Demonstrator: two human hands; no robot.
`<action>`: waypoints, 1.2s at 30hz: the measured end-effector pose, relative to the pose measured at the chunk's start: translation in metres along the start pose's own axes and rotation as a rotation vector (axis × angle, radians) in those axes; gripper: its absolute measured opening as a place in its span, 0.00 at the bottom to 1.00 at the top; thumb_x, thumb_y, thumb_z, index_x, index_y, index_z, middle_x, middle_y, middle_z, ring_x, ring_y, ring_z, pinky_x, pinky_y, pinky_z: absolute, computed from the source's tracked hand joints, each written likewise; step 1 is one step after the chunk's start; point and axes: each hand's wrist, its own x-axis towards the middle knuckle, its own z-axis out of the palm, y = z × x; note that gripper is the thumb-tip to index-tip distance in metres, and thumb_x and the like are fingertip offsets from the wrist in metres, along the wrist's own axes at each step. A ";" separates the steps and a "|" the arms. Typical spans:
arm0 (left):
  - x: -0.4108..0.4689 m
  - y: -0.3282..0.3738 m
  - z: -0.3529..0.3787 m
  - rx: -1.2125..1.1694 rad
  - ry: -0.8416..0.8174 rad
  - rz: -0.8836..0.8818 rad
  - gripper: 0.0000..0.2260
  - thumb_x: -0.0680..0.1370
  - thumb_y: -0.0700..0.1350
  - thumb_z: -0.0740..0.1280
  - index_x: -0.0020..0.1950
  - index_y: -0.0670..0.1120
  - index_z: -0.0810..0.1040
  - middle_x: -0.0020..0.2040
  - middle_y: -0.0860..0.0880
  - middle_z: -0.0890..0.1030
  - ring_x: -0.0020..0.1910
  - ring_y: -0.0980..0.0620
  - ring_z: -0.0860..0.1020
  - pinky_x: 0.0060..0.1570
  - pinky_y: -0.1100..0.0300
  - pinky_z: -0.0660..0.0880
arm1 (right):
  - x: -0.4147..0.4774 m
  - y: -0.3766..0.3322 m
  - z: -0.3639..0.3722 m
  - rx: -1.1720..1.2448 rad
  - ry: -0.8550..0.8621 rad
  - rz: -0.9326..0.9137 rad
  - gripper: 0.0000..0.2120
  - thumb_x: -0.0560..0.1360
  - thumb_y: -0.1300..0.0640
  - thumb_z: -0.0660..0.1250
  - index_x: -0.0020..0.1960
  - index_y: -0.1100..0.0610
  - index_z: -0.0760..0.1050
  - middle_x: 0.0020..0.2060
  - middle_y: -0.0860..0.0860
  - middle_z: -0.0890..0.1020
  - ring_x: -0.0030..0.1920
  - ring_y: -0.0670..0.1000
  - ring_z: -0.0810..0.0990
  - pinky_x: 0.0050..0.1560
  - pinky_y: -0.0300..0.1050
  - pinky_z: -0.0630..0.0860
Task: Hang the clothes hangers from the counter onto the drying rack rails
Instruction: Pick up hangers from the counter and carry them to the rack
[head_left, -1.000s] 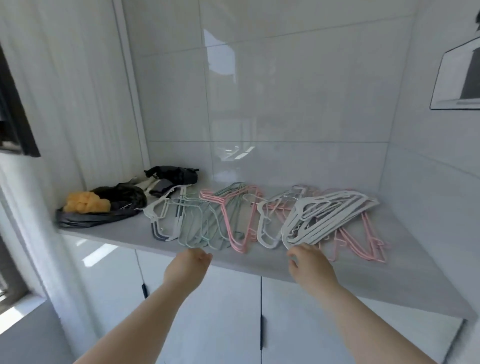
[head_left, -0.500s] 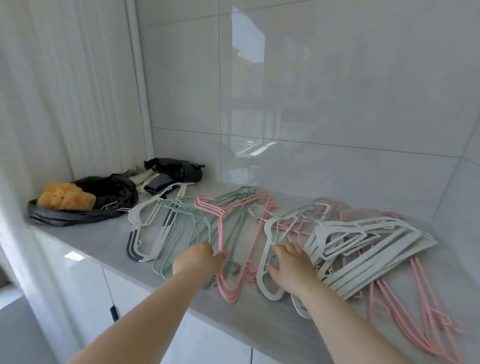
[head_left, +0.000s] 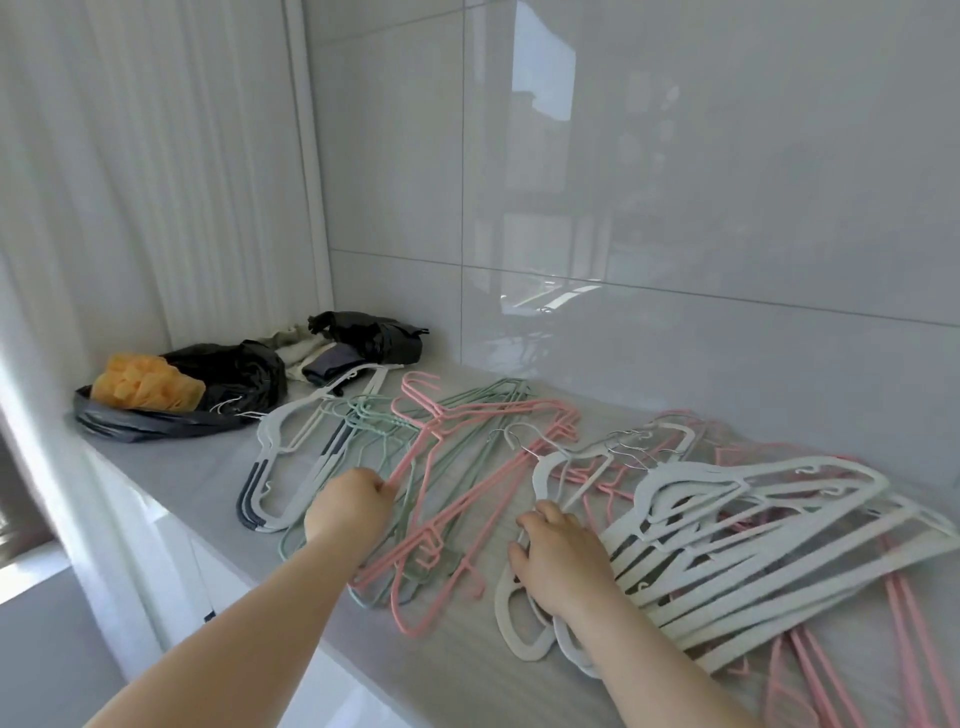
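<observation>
Head view: our left hand (head_left: 348, 506) is closed round the arm of a pink hanger (head_left: 467, 499) that lies across the green hangers (head_left: 374, 422). Our right hand (head_left: 563, 561) curls its fingers over the near end of the white hangers (head_left: 753, 530) stacked to the right. All lie on the worktop (head_left: 171, 467). Left of them sits a grey-tipped white bunch (head_left: 280, 467); the tangles are too dense for us to count. At the far left we count two black bags (head_left: 234, 374) and one orange puff (head_left: 145, 387) on the nearer bag.
</observation>
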 end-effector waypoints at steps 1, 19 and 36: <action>0.001 -0.002 -0.001 -0.014 0.017 -0.003 0.15 0.79 0.48 0.58 0.35 0.42 0.70 0.33 0.46 0.73 0.38 0.44 0.73 0.37 0.60 0.68 | 0.000 0.000 0.000 -0.001 0.003 -0.003 0.19 0.80 0.51 0.52 0.67 0.56 0.66 0.68 0.52 0.65 0.64 0.55 0.67 0.62 0.47 0.65; -0.004 -0.039 -0.025 -0.122 0.166 -0.025 0.15 0.80 0.47 0.56 0.40 0.40 0.74 0.36 0.42 0.79 0.39 0.41 0.78 0.33 0.58 0.67 | -0.001 -0.005 -0.008 0.000 -0.025 0.044 0.19 0.77 0.47 0.57 0.63 0.57 0.68 0.61 0.53 0.68 0.59 0.55 0.71 0.56 0.46 0.69; -0.051 -0.069 -0.090 -0.289 0.386 -0.033 0.12 0.79 0.49 0.58 0.44 0.47 0.79 0.29 0.51 0.75 0.37 0.43 0.75 0.38 0.58 0.69 | 0.002 -0.036 -0.036 -0.061 0.192 -0.083 0.19 0.78 0.49 0.56 0.67 0.55 0.65 0.67 0.52 0.67 0.68 0.54 0.64 0.67 0.47 0.60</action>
